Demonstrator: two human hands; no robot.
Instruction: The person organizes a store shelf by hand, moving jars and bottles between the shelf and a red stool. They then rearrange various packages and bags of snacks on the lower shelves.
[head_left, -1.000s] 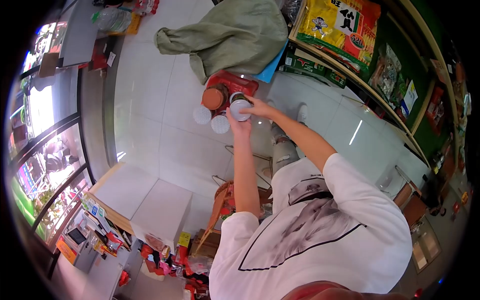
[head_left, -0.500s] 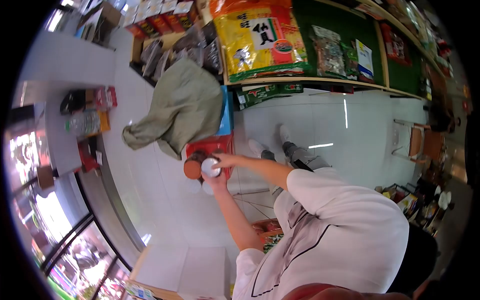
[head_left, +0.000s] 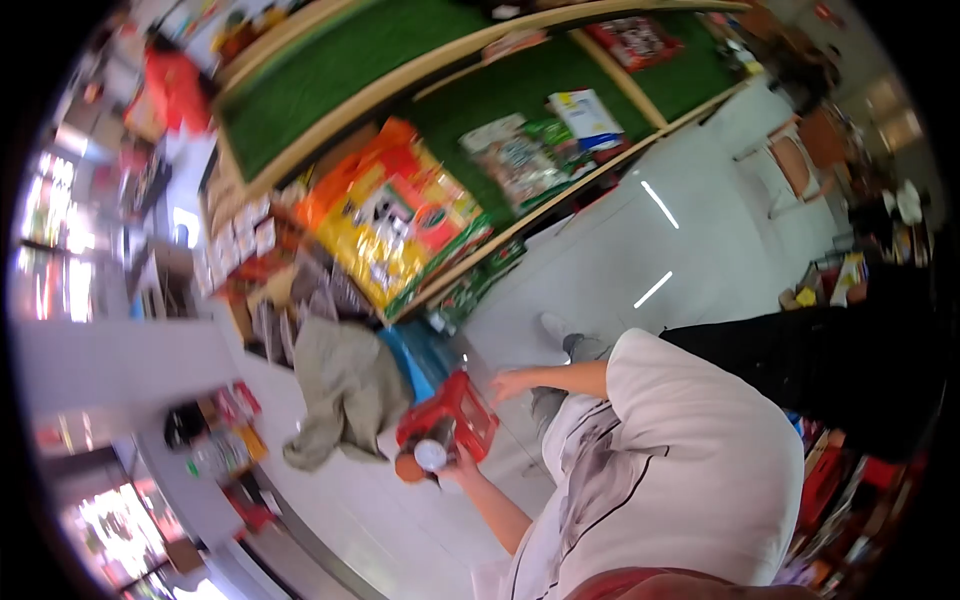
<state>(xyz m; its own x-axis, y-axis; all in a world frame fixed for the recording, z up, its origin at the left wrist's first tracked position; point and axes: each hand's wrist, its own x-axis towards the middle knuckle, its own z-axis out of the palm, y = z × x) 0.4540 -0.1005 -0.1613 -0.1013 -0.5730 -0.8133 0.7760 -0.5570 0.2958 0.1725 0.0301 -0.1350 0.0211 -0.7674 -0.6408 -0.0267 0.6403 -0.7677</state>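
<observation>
My left hand (head_left: 462,466) is closed around a jar with a white lid (head_left: 431,455). Right beside it is a jar with an orange-brown lid (head_left: 408,468). Both overlap a red plastic stool (head_left: 478,418) in this view. My right hand (head_left: 512,385) is apart from the jars, above the far side of the stool, its fingers pointing left and slightly blurred, with nothing visible in them. A grey-green cloth (head_left: 345,390) hangs next to the stool, beside a blue container (head_left: 415,360).
A green-lined wooden shelf (head_left: 330,110) runs across the top, bearing a large yellow and orange snack bag (head_left: 400,225) and smaller packets (head_left: 520,155). Boxes (head_left: 240,240) stand at its left end. Black clothing (head_left: 790,360) extends from the right. A chair (head_left: 790,170) stands farther back.
My right hand has come off the white-lidded jar and drawn away from it; my left hand stays on it. The view has turned, and black clothing now shows at the right.
</observation>
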